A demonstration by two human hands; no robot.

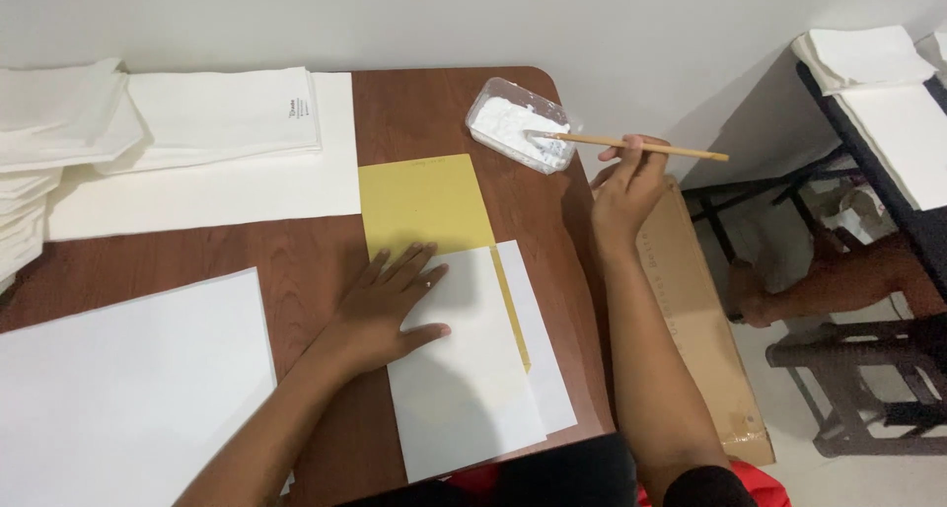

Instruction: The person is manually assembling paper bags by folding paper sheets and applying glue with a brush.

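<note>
The right hand (627, 183) pinches a thin wooden brush (631, 147) between thumb and fingers, closed around the stick's middle. The brush lies nearly level, its tip sunk in the white paste inside a clear plastic tub (518, 124) that stands at the counter's far right corner. The left hand (387, 305) rests flat and spread, palm down, on the upper left corner of a white sheet (462, 389); it grips nothing. That sheet lies over a yellow sheet (424, 203), whose upper part shows beyond the fingers and whose edge shows as a narrow strip along the right side. A second white sheet (541, 354) sticks out beneath on the right. All of it sits on the brown wooden counter (296, 255). To the near left lies a large white sheet (128, 389); at the far left, stacks of folded white paper (222, 112) rest on another wide sheet. A flat cardboard box (695, 300) leans just beside the counter's right edge.
</note>
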